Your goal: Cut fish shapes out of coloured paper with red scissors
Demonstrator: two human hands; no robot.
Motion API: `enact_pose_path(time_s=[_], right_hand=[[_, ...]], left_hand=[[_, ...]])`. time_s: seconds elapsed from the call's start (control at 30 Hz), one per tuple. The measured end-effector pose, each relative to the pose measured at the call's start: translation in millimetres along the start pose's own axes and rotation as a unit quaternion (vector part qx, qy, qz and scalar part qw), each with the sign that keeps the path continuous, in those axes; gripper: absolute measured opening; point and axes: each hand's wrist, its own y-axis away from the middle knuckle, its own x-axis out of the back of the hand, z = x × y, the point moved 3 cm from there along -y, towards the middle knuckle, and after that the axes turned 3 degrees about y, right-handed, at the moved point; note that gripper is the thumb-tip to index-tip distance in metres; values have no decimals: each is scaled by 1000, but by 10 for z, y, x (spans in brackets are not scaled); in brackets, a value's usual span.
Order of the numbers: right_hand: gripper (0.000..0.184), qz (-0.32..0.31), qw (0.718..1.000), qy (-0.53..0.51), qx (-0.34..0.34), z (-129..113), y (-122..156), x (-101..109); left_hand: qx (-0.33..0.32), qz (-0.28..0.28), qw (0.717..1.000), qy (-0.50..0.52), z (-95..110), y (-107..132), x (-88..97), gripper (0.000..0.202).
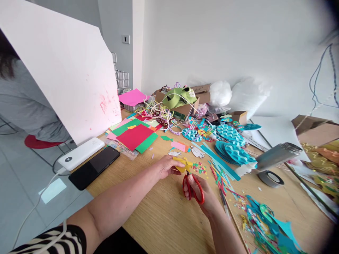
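Between thumb and fingers, my left hand [169, 167] pinches a piece of yellow paper [178, 163] above the wooden table. My right hand [200, 194] grips red-handled scissors [200, 197], whose blades meet the paper's right side. Small multicoloured paper bits [200, 168] lie just beyond the blades. Past my hands are a white fish cutout [197, 152], a smaller outlined fish cutout [174, 153], a green fish shape [166, 138] and a pink paper piece [178, 146].
Coloured sheets [136, 137], a black phone [94, 167] and a white power bank [81, 153] lie left. Blue wavy discs [234, 153], a metal bottle [279, 155] and a tape roll [270, 178] stand right. A person's grey sleeve [29, 95] shows behind the white board [66, 67].
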Motion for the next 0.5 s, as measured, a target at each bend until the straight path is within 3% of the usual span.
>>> enact_pose_path(time_s=[0.5], right_hand=[[51,13,1000,-5,-2,11,-7,-1]], left_hand=[[-2,25,999,-30,5,14,-19,44]])
